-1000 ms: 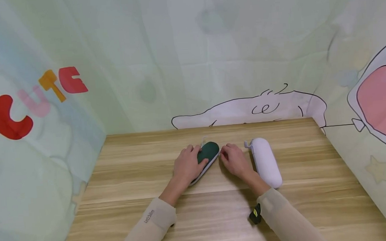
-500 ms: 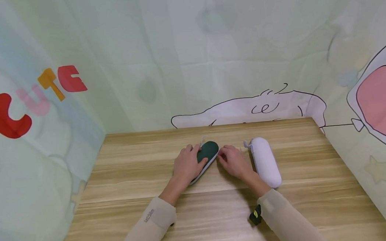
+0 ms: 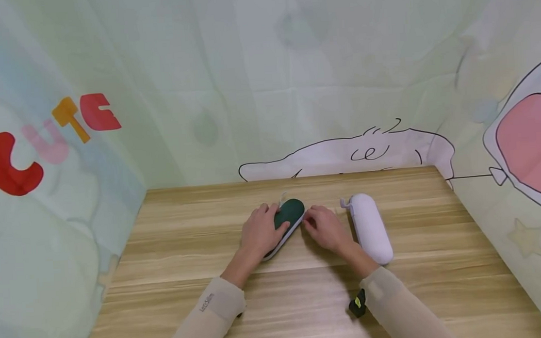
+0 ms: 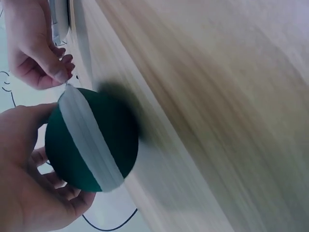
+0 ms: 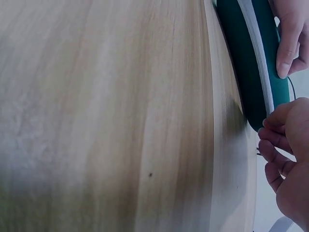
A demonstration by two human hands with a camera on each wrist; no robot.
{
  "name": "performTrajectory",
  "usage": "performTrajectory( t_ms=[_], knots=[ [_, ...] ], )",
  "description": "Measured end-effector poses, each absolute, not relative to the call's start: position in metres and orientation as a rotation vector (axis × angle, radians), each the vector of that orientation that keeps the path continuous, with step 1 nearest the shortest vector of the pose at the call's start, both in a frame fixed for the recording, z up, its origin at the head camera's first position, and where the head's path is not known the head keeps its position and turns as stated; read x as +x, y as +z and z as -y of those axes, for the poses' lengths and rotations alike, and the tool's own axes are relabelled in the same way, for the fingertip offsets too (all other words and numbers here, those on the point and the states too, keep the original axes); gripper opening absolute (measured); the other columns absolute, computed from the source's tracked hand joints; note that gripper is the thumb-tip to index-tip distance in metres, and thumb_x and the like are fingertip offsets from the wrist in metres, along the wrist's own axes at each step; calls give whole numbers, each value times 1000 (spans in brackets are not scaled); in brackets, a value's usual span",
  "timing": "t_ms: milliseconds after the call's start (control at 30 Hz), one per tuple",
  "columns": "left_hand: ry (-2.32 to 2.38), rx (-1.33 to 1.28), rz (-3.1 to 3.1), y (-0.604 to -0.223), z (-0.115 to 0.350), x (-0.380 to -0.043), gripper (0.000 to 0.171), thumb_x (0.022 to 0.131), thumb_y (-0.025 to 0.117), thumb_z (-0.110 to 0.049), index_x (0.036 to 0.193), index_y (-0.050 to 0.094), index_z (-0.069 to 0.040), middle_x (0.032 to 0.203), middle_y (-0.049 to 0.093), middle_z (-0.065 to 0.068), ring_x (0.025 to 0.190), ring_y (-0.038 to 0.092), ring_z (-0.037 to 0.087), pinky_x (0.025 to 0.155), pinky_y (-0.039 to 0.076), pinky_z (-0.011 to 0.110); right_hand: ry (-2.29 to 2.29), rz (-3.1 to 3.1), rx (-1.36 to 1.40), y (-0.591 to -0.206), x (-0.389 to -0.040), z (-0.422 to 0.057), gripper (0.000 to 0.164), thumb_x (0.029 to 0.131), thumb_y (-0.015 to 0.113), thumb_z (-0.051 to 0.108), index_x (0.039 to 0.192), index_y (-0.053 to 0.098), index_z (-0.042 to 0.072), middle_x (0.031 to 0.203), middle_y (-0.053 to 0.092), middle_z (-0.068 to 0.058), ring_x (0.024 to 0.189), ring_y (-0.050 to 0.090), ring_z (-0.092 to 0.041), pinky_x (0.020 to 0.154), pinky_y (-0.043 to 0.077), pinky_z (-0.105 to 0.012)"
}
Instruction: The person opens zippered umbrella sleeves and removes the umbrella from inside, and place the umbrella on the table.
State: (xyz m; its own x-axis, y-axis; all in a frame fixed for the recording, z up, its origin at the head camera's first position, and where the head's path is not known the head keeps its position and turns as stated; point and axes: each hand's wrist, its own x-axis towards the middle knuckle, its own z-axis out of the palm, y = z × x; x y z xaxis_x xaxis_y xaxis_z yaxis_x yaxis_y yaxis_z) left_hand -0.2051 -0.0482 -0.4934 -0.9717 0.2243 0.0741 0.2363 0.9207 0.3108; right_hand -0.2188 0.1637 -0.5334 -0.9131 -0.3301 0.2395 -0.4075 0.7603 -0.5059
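A dark green oblong zip case [image 3: 291,210] with a pale zipper band lies aslant on the table. My left hand [image 3: 260,229] holds it from above and the left side, thumb on the near side and fingers on the far side. At the case's far right end is my right hand [image 3: 326,228], with thumb and finger pinched together. In the left wrist view those fingertips pinch a tiny zipper pull [image 4: 68,84] at the end of the zipper band [image 4: 87,135]. The right wrist view shows the pinch against the zipper [image 5: 258,53]; the pull itself is mostly hidden there.
To the right of my right hand lies a pale lilac zip case [image 3: 371,230] with a small loop at its far end. Both rest on a wood-grain table [image 3: 189,277]. Printed cloth [image 3: 265,86] hangs behind the table and along both sides.
My right hand has shifted slightly left, closer against the end of the green case. The left hand and both cases stay about where they were.
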Motion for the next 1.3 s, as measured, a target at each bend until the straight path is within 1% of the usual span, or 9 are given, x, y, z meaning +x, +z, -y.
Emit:
performTrajectory(
  t_ms=[133, 400, 467, 533, 667, 767, 867, 1000, 1300],
  knots=[
    [-530, -325, 3036, -494, 45, -203, 57, 101, 69, -51, 142, 63, -11, 123, 64, 14, 106, 65, 30, 89, 59, 48, 835, 2791, 576, -534, -220, -161, 5, 100, 70, 8, 95, 72, 8, 89, 62, -1, 80, 57, -18, 72, 52, -35],
    [-591, -234, 3045, -496, 33, -193, 71, 100, 67, -57, 148, 56, -5, 126, 63, 20, 100, 68, 31, 85, 60, 45, 760, 2706, 581, -536, -227, -159, 6, 97, 70, 4, 92, 69, 5, 86, 60, -5, 76, 58, -21, 68, 51, -37],
    [-584, -273, 3029, -495, 33, -191, 69, 100, 68, -55, 146, 57, -4, 128, 62, 21, 103, 68, 32, 86, 60, 46, 750, 2684, 588, -536, -229, -159, 7, 97, 71, 3, 90, 69, 5, 85, 60, -6, 75, 58, -23, 67, 52, -39],
    [-541, -365, 2995, -495, 34, -191, 66, 101, 69, -53, 144, 59, -4, 132, 60, 21, 110, 66, 33, 89, 60, 46, 748, 2667, 594, -536, -231, -159, 8, 96, 71, 2, 89, 69, 4, 84, 61, -7, 74, 59, -24, 67, 52, -40],
    [-394, -671, 2889, -498, 41, -197, 59, 102, 66, -49, 145, 60, -9, 145, 55, 16, 132, 56, 33, 104, 54, 47, 730, 2677, 589, -536, -233, -160, 9, 97, 70, 0, 89, 70, 4, 85, 62, -7, 75, 60, -25, 68, 53, -41],
    [-334, -903, 2825, -503, 48, -203, 59, 103, 61, -47, 151, 58, -13, 157, 49, 12, 147, 44, 31, 115, 45, 47, 714, 2700, 580, -535, -235, -160, 9, 98, 69, 0, 90, 71, 5, 86, 63, -7, 76, 61, -25, 70, 54, -42],
    [-354, -1061, 2809, -508, 54, -208, 62, 103, 57, -45, 156, 53, -14, 167, 39, 8, 158, 30, 28, 121, 38, 46, 715, 2721, 567, -534, -236, -160, 8, 98, 70, 1, 91, 71, 5, 87, 63, -7, 78, 62, -26, 73, 55, -43],
    [-387, -1145, 2816, -515, 60, -212, 64, 103, 52, -45, 158, 50, -14, 173, 29, 6, 162, 19, 24, 123, 34, 43, 724, 2756, 548, -534, -237, -160, 8, 99, 69, 2, 93, 72, 6, 90, 64, -6, 80, 61, -24, 75, 54, -42],
    [-393, -1134, 2802, -521, 62, -214, 61, 102, 51, -44, 157, 52, -16, 173, 28, 5, 162, 18, 23, 122, 36, 42, 750, 2761, 568, -535, -237, -162, 9, 100, 68, 1, 94, 72, 6, 91, 65, -6, 81, 62, -25, 76, 55, -42]
  ],
)
